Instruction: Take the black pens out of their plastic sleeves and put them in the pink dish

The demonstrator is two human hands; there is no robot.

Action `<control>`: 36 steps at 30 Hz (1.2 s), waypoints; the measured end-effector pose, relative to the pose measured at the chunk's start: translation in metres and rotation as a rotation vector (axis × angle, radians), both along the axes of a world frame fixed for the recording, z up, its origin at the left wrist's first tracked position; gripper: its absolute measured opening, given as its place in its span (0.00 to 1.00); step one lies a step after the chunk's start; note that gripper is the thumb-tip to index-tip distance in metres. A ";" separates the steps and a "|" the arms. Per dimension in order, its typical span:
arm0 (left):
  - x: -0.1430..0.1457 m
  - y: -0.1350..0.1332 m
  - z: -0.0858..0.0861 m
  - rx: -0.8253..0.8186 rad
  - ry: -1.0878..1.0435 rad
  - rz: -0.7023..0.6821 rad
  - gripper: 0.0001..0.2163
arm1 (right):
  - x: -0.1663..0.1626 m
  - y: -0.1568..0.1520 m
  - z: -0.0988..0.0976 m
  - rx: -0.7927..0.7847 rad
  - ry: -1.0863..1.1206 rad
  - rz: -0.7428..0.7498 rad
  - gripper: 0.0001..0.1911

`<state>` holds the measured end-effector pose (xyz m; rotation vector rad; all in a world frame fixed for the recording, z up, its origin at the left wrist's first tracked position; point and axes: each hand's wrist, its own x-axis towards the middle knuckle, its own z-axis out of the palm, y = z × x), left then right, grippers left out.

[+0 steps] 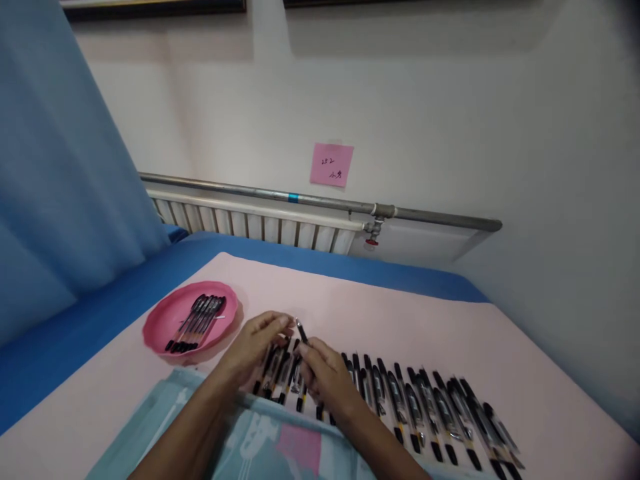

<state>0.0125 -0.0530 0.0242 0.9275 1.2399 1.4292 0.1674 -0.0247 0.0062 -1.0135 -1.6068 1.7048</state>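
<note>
My right hand (327, 377) is closed around a pen (301, 331), its tip pointing up and to the left. Close to that tip, my left hand (265, 337) has thumb and fingers pinched together; whatever may be between them is too small to make out. Below and behind both hands lie several black-and-clear pens (395, 393), in a long slanting row that runs to the right. Some of these pens are hidden by my hands. To the left, a pink scalloped plate (163, 313) holds a bundle of capped pens (200, 320) lying side by side.
A teal printed surface (260, 433) lies under my forearms at the near edge. Pink sheeting (290, 283) covers the blue bed or table (340, 257). Behind stand a radiator (255, 223) and a pipe (330, 202); a blue curtain (65, 167) hangs at left.
</note>
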 end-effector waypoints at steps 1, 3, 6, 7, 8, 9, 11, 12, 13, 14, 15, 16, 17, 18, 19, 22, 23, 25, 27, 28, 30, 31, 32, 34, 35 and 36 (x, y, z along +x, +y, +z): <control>-0.007 0.001 -0.001 -0.021 0.125 0.061 0.08 | 0.001 0.004 0.001 0.003 0.006 -0.042 0.12; -0.020 0.002 -0.005 -0.105 0.383 0.133 0.06 | 0.005 0.012 0.001 -0.008 0.025 -0.110 0.11; -0.032 0.004 -0.018 -0.204 0.661 0.161 0.05 | 0.010 0.018 -0.001 -0.022 0.050 -0.143 0.11; -0.033 0.004 -0.023 -0.216 0.704 0.176 0.05 | 0.011 0.019 -0.003 -0.012 0.046 -0.137 0.11; -0.033 0.004 -0.027 -0.225 0.728 0.191 0.05 | 0.011 0.019 -0.005 0.005 0.035 -0.128 0.12; -0.033 0.004 -0.030 -0.234 0.748 0.199 0.04 | 0.011 0.019 -0.007 0.022 0.020 -0.120 0.12; -0.031 0.003 -0.033 -0.273 0.820 0.180 0.03 | 0.010 0.018 -0.009 0.050 -0.010 -0.110 0.13; -0.030 0.002 -0.034 -0.293 0.856 0.159 0.03 | 0.010 0.018 -0.010 0.062 -0.023 -0.110 0.14; -0.030 0.002 -0.033 -0.309 0.887 0.137 0.03 | 0.009 0.018 -0.010 0.074 -0.035 -0.111 0.14; -0.029 0.001 -0.032 -0.321 0.910 0.120 0.03 | 0.009 0.018 -0.010 0.088 -0.047 -0.110 0.15; -0.029 0.000 -0.031 -0.326 0.921 0.107 0.03 | 0.009 0.018 -0.009 0.103 -0.059 -0.109 0.15; -0.029 0.000 -0.030 -0.330 0.916 0.103 0.03 | 0.009 0.017 -0.009 0.116 -0.070 -0.106 0.15; -0.029 -0.001 -0.028 -0.333 0.900 0.109 0.04 | 0.009 0.017 -0.008 0.129 -0.080 -0.105 0.15; -0.029 0.000 -0.026 -0.340 0.876 0.117 0.05 | 0.009 0.015 -0.008 0.143 -0.091 -0.101 0.15; -0.029 0.000 -0.024 -0.347 0.850 0.125 0.04 | 0.009 0.013 -0.008 0.160 -0.102 -0.096 0.15; -0.029 0.003 -0.016 -0.329 0.701 0.140 0.03 | 0.007 0.005 -0.008 0.240 -0.128 -0.039 0.16; -0.028 0.003 -0.013 -0.298 0.566 0.137 0.05 | 0.007 0.002 -0.009 0.269 -0.135 -0.006 0.16; -0.025 0.004 -0.007 -0.223 0.181 0.135 0.07 | 0.005 -0.005 -0.012 0.313 -0.146 0.064 0.16; -0.021 0.004 -0.002 -0.160 -0.171 0.139 0.09 | 0.003 -0.010 -0.016 0.342 -0.150 0.113 0.16; -0.019 0.004 -0.001 -0.147 -0.266 0.141 0.09 | 0.003 -0.012 -0.017 0.354 -0.151 0.124 0.16; -0.016 0.004 0.001 -0.142 -0.364 0.129 0.11 | 0.002 -0.013 -0.019 0.374 -0.157 0.124 0.15; -0.015 0.004 0.001 -0.142 -0.385 0.118 0.12 | 0.002 -0.013 -0.019 0.381 -0.163 0.118 0.14; -0.014 0.004 0.000 -0.140 -0.395 0.108 0.12 | 0.003 -0.013 -0.019 0.385 -0.169 0.110 0.14; -0.014 0.004 0.000 -0.131 -0.397 0.094 0.12 | 0.003 -0.012 -0.018 0.386 -0.181 0.090 0.14; -0.014 0.004 0.000 -0.127 -0.393 0.090 0.12 | 0.004 -0.012 -0.017 0.384 -0.186 0.086 0.14; -0.013 0.004 0.000 -0.128 -0.386 0.085 0.12 | 0.004 -0.012 -0.016 0.381 -0.192 0.081 0.14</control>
